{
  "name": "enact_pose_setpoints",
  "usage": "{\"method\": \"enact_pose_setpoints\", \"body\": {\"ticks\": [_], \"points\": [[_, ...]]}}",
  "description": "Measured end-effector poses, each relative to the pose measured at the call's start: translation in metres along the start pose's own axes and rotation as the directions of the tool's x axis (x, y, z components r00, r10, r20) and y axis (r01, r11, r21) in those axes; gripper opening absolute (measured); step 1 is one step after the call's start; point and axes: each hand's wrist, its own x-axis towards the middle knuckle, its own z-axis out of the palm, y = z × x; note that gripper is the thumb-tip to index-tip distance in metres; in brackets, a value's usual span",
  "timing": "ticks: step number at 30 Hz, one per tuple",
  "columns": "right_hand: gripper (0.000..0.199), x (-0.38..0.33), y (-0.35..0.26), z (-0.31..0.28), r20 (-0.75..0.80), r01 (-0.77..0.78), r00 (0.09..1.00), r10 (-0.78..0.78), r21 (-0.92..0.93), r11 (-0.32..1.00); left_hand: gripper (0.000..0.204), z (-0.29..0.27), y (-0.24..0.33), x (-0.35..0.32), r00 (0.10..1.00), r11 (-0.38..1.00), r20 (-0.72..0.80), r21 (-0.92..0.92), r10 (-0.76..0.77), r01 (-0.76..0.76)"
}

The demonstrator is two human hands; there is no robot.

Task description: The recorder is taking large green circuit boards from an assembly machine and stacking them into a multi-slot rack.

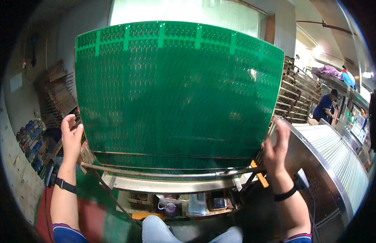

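A large green panel (175, 97) with rows of small slots and holes fills the middle of the view, leaning upright in front of me. My left hand (71, 139) is raised beside its left edge, thumb and fingers apart and slightly curved, with nothing in them. My right hand (278, 143) is at the opposite edge, a little blurred, fingers extended and apart, also holding nothing. Whether either hand touches the panel's edges I cannot tell. Below the panel runs a metal bar (155, 172) of the stand, with a pale ledge (155, 185) under it.
A shelf under the stand holds a purple bottle (168, 208) and a dark box (218, 202). On the right stands a roller conveyor (329, 141), with wooden racks (297, 91) behind. Farther right, a person (326, 106) in dark blue works. Dark racks (56, 91) line the left.
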Motion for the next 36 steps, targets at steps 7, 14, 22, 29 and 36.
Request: {"method": "enact_pose_setpoints", "body": {"ticks": [7,14,22,29,36], "points": [[0.019,-0.058,-0.054,0.005,0.682,-0.107,0.731,0.012,0.097,0.99,0.049,0.042,0.164,0.053,0.711,0.71,-0.033,0.088,0.703,-0.698],[0.027,-0.065,-0.09,0.024,0.504,-0.154,0.851,0.146,-0.027,0.988,0.054,0.094,0.292,0.122,0.391,0.291,0.128,0.469,0.911,-0.834],[0.015,-0.067,-0.083,0.035,0.535,-0.06,0.835,0.128,-0.143,0.988,0.062,0.12,0.303,0.141,0.599,0.617,0.521,0.164,0.608,-0.769],[0.04,-0.061,-0.079,0.028,0.576,-0.068,0.812,0.094,-0.066,0.995,0.058,0.109,0.301,0.128,0.572,0.533,0.455,0.225,0.682,-0.815],[0.042,-0.039,-0.071,0.016,0.723,-0.184,0.661,0.203,-0.106,0.977,0.064,0.103,0.298,0.13,0.531,0.49,0.456,0.216,0.714,-0.844]]}}
